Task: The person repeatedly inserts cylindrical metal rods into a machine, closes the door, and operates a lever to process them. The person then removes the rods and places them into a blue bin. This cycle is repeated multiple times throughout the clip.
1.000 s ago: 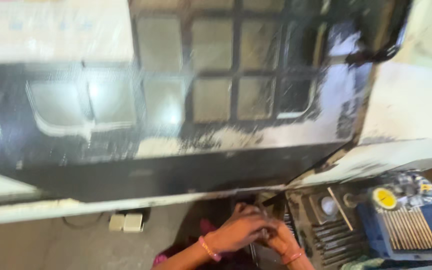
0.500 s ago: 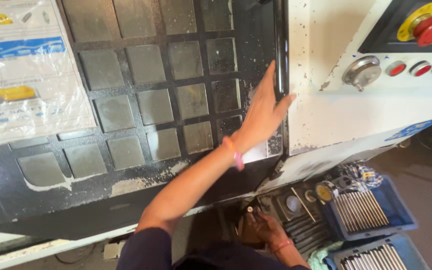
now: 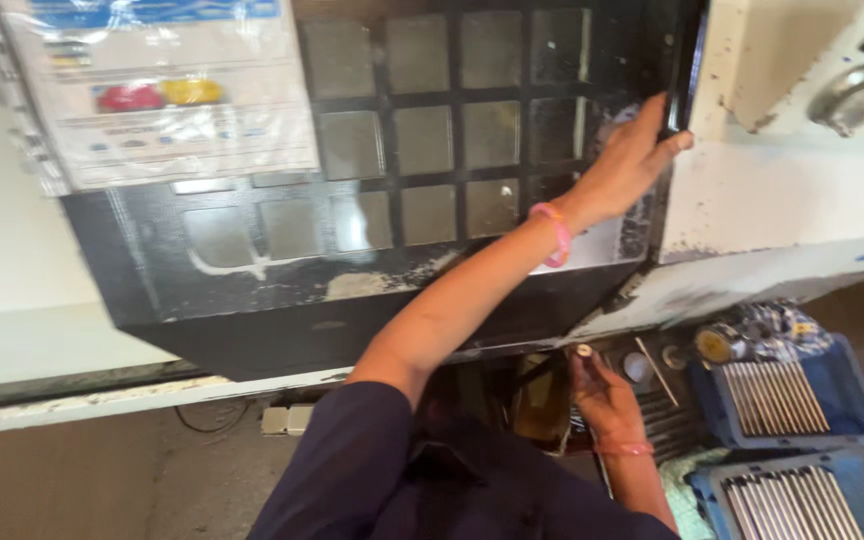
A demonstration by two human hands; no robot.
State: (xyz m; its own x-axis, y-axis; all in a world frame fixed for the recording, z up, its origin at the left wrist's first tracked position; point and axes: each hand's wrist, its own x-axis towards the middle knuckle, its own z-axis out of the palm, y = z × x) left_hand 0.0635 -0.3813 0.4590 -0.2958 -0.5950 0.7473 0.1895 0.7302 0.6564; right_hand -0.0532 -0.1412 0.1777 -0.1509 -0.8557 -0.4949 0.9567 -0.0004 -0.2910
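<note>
My left hand [image 3: 630,152] reaches up and grips the right edge of the machine's black sliding door [image 3: 252,280], fingers hooked behind the edge and thumb in front. The door has a grid of grimy window panes [image 3: 430,150]. A pink band sits on that wrist. Lower down, my right hand [image 3: 604,398] holds a small round metal piece [image 3: 583,352] upright between its fingertips, just below the machine's front ledge.
A white machine panel with a metal knob [image 3: 857,93] stands right of the door. Two blue trays of metal rods [image 3: 784,396] [image 3: 810,500] lie at lower right beside a round yellow-capped object [image 3: 717,343]. A plastic-covered paper sheet [image 3: 157,90] hangs on the door.
My left hand rose from beside the right hand up to the door's edge and now holds it. My right hand stayed low with the small metal piece.
</note>
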